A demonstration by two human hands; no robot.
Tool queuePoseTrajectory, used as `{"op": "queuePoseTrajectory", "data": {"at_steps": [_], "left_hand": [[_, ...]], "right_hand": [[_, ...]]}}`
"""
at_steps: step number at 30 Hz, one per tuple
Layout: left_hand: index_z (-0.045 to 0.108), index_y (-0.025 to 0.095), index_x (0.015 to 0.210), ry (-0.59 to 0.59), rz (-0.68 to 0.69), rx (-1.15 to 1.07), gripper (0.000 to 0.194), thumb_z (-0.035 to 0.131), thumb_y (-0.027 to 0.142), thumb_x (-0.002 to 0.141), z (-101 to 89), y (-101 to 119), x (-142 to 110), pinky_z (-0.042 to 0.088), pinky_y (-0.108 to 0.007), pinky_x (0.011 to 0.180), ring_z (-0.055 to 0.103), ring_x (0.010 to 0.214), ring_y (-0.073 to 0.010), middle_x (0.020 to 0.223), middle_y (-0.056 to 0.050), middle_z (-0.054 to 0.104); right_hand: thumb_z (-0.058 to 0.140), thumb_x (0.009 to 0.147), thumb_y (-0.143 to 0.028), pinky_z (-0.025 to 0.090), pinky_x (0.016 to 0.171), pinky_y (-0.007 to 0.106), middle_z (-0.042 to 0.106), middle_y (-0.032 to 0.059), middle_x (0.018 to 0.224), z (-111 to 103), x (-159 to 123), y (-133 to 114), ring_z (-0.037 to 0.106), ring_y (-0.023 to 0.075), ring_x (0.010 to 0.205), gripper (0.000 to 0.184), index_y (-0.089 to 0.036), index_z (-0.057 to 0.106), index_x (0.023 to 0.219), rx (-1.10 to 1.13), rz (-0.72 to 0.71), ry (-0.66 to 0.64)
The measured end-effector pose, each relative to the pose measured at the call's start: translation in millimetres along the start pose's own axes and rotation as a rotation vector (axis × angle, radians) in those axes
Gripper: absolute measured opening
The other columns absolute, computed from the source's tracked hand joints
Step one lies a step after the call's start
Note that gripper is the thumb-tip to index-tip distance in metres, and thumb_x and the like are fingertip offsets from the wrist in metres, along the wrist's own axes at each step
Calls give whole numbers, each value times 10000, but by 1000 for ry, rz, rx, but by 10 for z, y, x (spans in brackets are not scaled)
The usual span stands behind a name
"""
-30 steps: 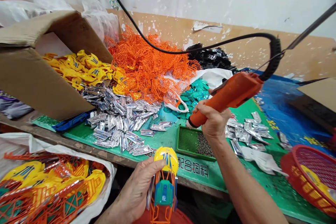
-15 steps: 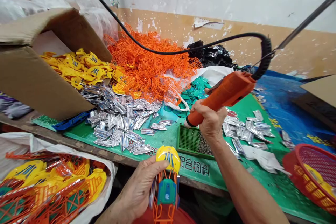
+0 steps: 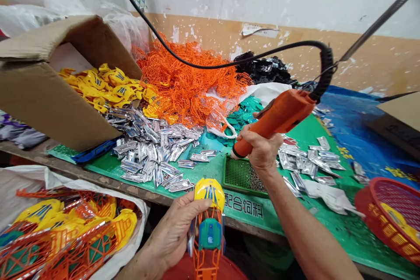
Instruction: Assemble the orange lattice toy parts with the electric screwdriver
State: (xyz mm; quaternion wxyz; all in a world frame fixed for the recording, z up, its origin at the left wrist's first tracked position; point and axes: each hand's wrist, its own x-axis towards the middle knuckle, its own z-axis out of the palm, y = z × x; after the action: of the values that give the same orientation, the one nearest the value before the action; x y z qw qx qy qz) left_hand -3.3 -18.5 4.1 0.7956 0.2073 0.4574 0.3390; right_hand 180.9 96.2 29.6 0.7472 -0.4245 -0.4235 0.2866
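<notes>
The left hand (image 3: pixel 173 232) is closed around the yellow top of a plastic frame (image 3: pixel 209 234), thumb across the yellow, with the orange lattice and teal part hanging below, directly in front of the person and close to the bench edge. The right hand (image 3: pixel 262 151) is wrapped firmly around an orange corded tool (image 3: pixel 282 116), its tip angled down and left, just above a green perforated tray (image 3: pixel 234 174) that holds small dark bits. This fist-like grip keeps the tip steady. Beyond the hands, silver strips (image 3: pixel 154 153) cover the green mat on the bench (image 3: pixel 98 186), with orange lattice pieces (image 3: pixel 187 83) behind them. Yellow pieces (image 3: pixel 101 85) lie further left by a cardboard box (image 3: pixel 49 100). A red basket (image 3: pixel 390 214) sits right of the right hand, and a white sack (image 3: pixel 65 245) of finished frames lies below the left.
</notes>
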Motion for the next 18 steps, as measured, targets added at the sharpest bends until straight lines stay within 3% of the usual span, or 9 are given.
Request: {"op": "queuePoseTrajectory", "data": {"at_steps": [4,9,14,18], "left_hand": [[700,107,853,0,-14,-32,295,797,295,647,-1,-17,28,470,-216,488,580,518,-114,688,-59,682],[697,94,879,20,-2,-83,321,791,286,639,12,-35,48,482,-221,497,604,540,-127,737,-79,698],[696,109,824,43,-5,-127,265,781,254,618,50,-20,40,495,-230,503,623,542,-145,694,-73,699],[700,104,807,55,1,-164,238,771,232,619,64,-29,49,506,-233,519,621,545,-139,693,-72,698]], "right_hand": [[707,587,-172,450,501,303,604,-57,542,-11,33,-55,538,134,447,226,-171,618,795,64,-10,-2],[697,571,-131,470,489,308,596,-56,567,-51,18,-403,544,140,455,328,-193,630,886,215,7,-18],[628,631,-111,505,573,326,599,-24,587,-89,-249,-784,550,149,543,272,-234,657,872,288,52,-169],[656,691,-139,527,638,331,617,-16,657,-106,-496,-872,555,139,592,323,-268,653,987,373,126,-321]]}}
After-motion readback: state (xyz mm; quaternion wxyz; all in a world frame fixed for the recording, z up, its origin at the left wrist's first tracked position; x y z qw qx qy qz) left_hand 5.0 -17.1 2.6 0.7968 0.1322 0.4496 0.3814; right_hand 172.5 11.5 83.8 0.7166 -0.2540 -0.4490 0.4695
